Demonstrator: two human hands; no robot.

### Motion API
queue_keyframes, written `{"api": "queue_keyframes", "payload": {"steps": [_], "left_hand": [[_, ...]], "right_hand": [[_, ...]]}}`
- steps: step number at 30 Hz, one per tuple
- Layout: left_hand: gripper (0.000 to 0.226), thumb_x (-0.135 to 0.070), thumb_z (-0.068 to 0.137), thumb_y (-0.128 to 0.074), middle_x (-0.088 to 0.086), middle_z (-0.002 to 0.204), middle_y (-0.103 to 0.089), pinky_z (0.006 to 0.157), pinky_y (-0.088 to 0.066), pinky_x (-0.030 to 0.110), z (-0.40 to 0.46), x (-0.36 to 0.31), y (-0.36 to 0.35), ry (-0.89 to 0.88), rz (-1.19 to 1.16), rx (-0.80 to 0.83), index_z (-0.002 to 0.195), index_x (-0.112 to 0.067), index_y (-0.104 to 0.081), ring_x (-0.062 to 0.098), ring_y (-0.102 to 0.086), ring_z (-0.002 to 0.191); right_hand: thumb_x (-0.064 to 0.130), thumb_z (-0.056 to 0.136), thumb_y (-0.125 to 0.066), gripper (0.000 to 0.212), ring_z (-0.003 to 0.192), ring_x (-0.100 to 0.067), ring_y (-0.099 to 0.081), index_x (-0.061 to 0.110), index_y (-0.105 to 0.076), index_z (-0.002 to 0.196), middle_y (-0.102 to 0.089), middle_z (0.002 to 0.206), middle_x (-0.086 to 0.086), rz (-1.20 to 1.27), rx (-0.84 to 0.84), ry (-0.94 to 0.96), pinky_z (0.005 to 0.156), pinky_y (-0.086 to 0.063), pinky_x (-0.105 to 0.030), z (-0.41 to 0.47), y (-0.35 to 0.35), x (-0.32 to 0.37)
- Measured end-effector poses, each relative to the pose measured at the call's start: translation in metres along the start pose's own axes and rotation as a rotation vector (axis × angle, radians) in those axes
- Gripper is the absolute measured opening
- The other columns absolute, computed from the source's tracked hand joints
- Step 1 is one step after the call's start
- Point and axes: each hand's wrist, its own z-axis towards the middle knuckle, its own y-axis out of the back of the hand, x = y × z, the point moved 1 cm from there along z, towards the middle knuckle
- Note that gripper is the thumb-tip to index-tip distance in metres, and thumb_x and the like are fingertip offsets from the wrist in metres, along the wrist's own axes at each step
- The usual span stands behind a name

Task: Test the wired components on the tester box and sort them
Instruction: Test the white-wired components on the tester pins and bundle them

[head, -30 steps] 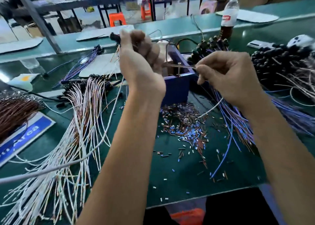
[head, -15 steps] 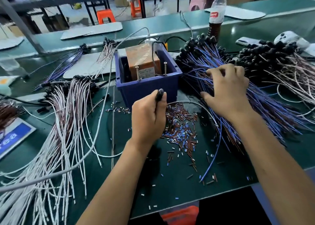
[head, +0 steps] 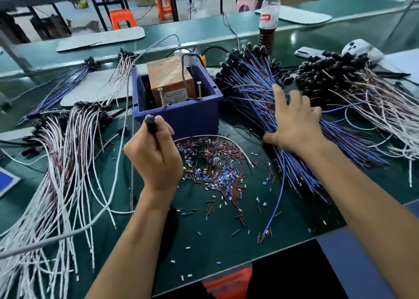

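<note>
Orange tester box [head: 171, 77] sits inside blue bin [head: 181, 115].

The black cap [head: 150, 122] sticking up above my left hand's [head: 156, 160] curled fingers looked like matt plastic. Under my right hand's [head: 294, 126] spread fingers the blue wires [head: 254, 90] had smooth, faintly glossy plastic sleeving. Just beyond my left fingertips, the blue bin [head: 181, 115] looked like dull moulded plastic, and the orange box [head: 170, 76] inside it was wrapped in shiny tape. Two bright metal screws [head: 199, 90] stood at its rim. The green bench top [head: 204, 242] under both hands looked smooth and matt.
</note>
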Motion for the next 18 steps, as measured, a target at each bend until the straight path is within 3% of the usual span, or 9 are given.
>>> {"api": "queue_keyframes", "payload": {"steps": [18], "left_hand": [[0.046, -0.022, 0.109, -0.041, -0.006, 0.056, -0.049, 0.049, -0.026, 0.016, -0.003, 0.001, -0.006, 0.051, -0.065, 0.099, 0.068, -0.006, -0.056, 0.011, -0.048, 0.049]], "right_hand": [[0.046, 0.069, -0.09, 0.129, 0.131, -0.039, -0.037, 0.028, -0.005, 0.164, -0.034, 0.146, -0.019, 0.062, 0.041, 0.154, 0.105, -0.038, -0.059, 0.032, 0.003, -0.029]]}}
